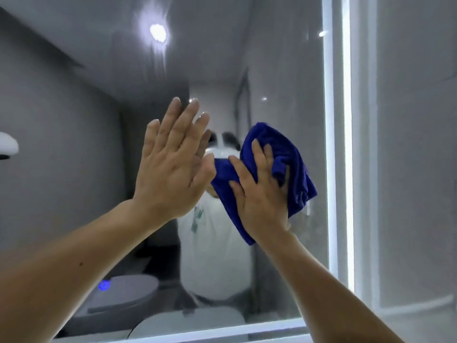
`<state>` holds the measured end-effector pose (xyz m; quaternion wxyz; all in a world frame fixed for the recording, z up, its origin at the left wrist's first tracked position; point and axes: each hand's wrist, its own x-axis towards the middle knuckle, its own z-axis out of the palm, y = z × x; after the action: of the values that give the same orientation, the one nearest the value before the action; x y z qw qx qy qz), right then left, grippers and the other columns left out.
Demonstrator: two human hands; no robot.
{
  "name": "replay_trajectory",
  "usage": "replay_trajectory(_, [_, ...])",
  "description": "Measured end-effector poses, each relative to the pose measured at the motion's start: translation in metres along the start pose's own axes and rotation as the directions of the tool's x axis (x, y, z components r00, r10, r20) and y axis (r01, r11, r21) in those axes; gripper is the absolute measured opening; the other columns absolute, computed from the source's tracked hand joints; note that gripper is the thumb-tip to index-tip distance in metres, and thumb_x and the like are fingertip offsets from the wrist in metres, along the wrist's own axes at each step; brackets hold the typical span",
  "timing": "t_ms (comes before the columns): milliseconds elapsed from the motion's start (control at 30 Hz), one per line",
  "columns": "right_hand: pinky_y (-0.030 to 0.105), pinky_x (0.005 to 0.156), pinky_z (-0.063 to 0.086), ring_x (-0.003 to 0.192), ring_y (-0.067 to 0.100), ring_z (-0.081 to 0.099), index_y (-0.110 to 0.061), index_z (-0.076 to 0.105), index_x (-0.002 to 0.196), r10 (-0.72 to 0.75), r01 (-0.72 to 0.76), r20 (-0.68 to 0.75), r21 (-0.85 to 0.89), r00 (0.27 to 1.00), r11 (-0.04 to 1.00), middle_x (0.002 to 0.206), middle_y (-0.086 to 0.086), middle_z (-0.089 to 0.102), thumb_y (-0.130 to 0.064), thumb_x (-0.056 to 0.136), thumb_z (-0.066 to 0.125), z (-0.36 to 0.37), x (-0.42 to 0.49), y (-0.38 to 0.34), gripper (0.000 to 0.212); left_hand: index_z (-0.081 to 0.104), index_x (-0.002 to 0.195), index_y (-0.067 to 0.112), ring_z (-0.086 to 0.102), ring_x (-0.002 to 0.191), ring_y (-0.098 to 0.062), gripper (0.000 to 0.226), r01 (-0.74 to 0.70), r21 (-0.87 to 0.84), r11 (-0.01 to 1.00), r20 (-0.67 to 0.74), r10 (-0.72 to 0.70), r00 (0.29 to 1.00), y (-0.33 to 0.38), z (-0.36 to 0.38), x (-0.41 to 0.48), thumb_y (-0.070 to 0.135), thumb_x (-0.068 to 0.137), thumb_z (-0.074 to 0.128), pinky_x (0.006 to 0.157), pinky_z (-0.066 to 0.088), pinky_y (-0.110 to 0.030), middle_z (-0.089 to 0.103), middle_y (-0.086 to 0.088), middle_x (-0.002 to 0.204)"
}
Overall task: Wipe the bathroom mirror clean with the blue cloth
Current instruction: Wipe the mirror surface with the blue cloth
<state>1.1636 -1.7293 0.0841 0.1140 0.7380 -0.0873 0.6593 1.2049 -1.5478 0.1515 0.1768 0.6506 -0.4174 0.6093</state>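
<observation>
Against the mirror (74,120), right hand (262,194) presses bunched blue cloth (294,154) flat, fingers (257,154) spread straight. Left hand (173,169) open, palm braced on glass. Cloth judged soft, light; best controlled under a flat palm.

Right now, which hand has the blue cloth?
The right hand, pressing the blue cloth against the mirror; the left hand is bare, fingers straight.

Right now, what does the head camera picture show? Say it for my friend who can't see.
A right hand presses a blue cloth flat on a bathroom mirror, near its lit right edge. The left hand rests open on the glass beside it, and the mirror reflects a person in a white shirt.
</observation>
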Motion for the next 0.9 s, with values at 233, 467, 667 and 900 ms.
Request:
replay_trajectory(233, [0.067, 0.100, 0.039, 0.152, 0.025, 0.006, -0.033, 0.030, 0.150, -0.018, 0.013, 0.125, 0.037, 0.992, 0.999, 0.165, 0.002, 0.004, -0.046, 0.107, 0.021, 0.021, -0.167, 0.016, 0.046, 0.027, 0.153, 0.010, 0.009, 0.151, -0.026, 0.062, -0.037, -0.039, 0.999, 0.047, 0.039, 0.998, 0.024, 0.021, -0.025, 0.037, 0.097, 0.027, 0.119, 0.013, -0.054, 0.019, -0.008, 0.162])
replay_trajectory(467, [0.066, 0.092, 0.042, 0.151, 0.028, 0.005, -0.029, 0.041, 0.141, -0.127, 0.137, 0.291, -0.017, 0.948, 0.990, 0.165, 0.003, 0.000, -0.046, 0.106, 0.017, 0.002, -0.246, 0.055, 0.045, 0.027, 0.153, 0.009, 0.007, 0.152, -0.026, 0.063, -0.072, -0.050, 0.996, 0.087, 0.076, 0.993, 0.039, 0.039, -0.045, 0.037, 0.097, 0.028, 0.119, 0.012, -0.055, 0.018, -0.009, 0.163])
replay_trajectory(667, [0.059, 0.106, 0.038, 0.141, 0.037, 0.026, -0.016, 0.054, 0.138, 0.082, -0.094, 0.132, 0.086, 0.988, 0.992, 0.155, 0.016, 0.031, -0.034, 0.101, 0.038, -0.017, -0.111, 0.070, 0.044, 0.028, 0.153, 0.011, 0.009, 0.152, -0.027, 0.061, -0.130, -0.053, 0.990, 0.083, 0.134, 0.988, 0.050, 0.056, -0.054, 0.037, 0.098, 0.029, 0.120, 0.012, -0.054, 0.019, -0.009, 0.163])
replay_trajectory(900, [0.067, 0.106, 0.031, 0.146, 0.034, 0.023, -0.021, 0.051, 0.140, 0.234, -0.231, -0.049, 0.047, 0.971, 0.972, 0.158, 0.013, 0.031, -0.036, 0.104, 0.038, -0.013, -0.038, 0.079, 0.041, 0.032, 0.152, 0.008, 0.013, 0.151, -0.030, 0.061, -0.146, -0.072, 0.987, 0.059, 0.150, 0.987, 0.063, 0.064, -0.065, 0.037, 0.098, 0.034, 0.121, 0.008, -0.051, 0.024, -0.011, 0.161])
